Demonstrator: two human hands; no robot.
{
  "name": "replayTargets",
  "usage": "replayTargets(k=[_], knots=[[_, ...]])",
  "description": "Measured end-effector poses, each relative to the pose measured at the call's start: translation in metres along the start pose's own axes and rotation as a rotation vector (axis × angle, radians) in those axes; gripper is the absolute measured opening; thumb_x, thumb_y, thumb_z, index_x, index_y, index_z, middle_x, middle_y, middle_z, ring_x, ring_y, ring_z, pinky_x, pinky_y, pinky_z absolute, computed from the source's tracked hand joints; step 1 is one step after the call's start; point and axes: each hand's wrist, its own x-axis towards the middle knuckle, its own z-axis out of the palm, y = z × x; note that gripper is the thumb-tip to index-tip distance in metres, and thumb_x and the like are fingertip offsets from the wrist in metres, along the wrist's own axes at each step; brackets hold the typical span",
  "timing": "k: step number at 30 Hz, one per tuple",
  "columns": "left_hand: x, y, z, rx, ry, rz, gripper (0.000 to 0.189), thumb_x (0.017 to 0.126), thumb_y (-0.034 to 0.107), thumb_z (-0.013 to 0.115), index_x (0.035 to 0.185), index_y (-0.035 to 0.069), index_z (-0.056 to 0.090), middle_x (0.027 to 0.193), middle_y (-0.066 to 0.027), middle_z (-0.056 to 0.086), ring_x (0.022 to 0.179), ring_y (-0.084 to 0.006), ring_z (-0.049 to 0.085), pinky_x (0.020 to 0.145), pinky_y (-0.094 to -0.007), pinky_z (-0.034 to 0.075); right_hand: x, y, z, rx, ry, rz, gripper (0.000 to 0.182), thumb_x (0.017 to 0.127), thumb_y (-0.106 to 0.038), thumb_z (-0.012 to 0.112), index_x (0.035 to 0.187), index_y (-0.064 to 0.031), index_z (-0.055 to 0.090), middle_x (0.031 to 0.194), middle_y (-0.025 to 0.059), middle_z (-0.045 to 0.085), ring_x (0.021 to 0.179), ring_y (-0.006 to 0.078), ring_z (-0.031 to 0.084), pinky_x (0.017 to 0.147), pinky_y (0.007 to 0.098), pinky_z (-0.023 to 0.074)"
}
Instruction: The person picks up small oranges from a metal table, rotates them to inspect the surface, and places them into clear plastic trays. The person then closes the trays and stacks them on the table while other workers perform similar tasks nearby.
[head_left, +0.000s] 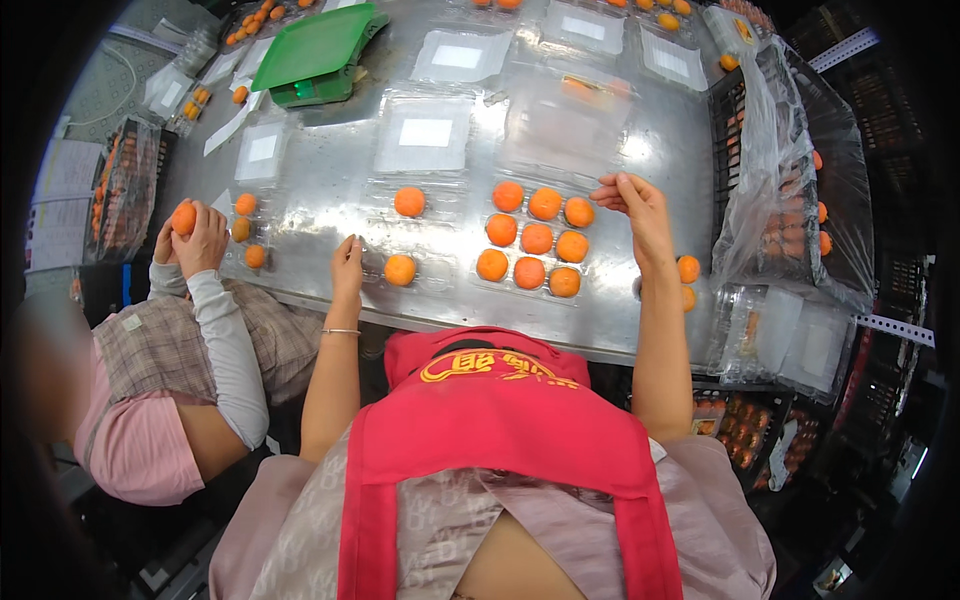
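Note:
My right hand (628, 196) is raised beside the upper right corner of a clear plastic tray (525, 290), its fingers slightly bent and no fruit in them. Several orange persimmons (537, 239) fill that tray in rows. My left hand (347, 262) is at the left edge of a second clear tray (435, 274); whether its fingers pinch that edge cannot be told. A persimmon (400, 270) sits in this near tray, and another persimmon (409, 202) in the clear tray part behind it. White rectangular pads lie on the trays' transparent lids (422, 154).
A co-worker at the left holds a persimmon (184, 217) beside a small tray. A green plastic tray (315, 45) stands at the back left. Plastic-lined black crates (795, 172) of fruit are at the right, with stacked clear packs (814, 349) nearer. Loose persimmons (688, 269) lie beside my right forearm.

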Motion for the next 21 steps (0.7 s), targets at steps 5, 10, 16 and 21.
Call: replayTargets(k=[5,10,16,21], knots=[[-0.013,0.013,0.015,0.009,-0.014,-0.016,0.051,0.105,0.026,0.059,0.146,-0.004,0.053,0.136,-0.0122,0.061,0.12,-0.0187,0.057,0.103,-0.0313,0.043,0.009,0.053,-0.021,-0.265,0.103,-0.04,0.021,0.098,-0.019,0.064,0.105,-0.0018,0.073,0.091,0.01,0.076,0.082,0.0187,0.07,0.081,0.0335,0.0548],[-0.026,0.025,0.02,0.057,-0.039,-0.012,0.053,0.104,0.024,0.061,0.149,-0.002,0.051,0.146,-0.0153,0.057,0.132,-0.0225,0.053,0.111,-0.0342,0.04,-0.008,0.072,-0.017,-0.825,0.085,-0.168,0.031,0.085,-0.012,0.074,0.115,-0.0106,0.07,0.1,0.0093,0.07,0.099,0.0288,0.067,0.088,0.04,0.0535],[-0.036,0.039,0.034,0.2,0.212,0.2,0.044,0.1,0.017,0.065,0.14,0.0,0.059,0.142,-0.0154,0.059,0.13,-0.0256,0.056,0.111,-0.037,0.041,-0.007,0.053,-0.019,-1.039,-0.17,-0.367,0.055,0.078,-0.006,0.079,0.129,-0.0127,0.063,0.121,0.0085,0.055,0.115,0.0308,0.056,0.095,0.0427,0.0502],[-0.076,0.089,0.056,0.013,0.109,0.223,0.04,0.1,0.015,0.065,0.137,0.001,0.061,0.137,-0.0135,0.062,0.126,-0.0227,0.058,0.108,-0.0352,0.044,0.016,0.05,-0.021,-1.137,-0.357,-0.44,0.062,0.073,-0.01,0.086,0.131,-0.0126,0.063,0.123,0.0091,0.054,0.118,0.0316,0.054,0.098,0.0423,0.049]])
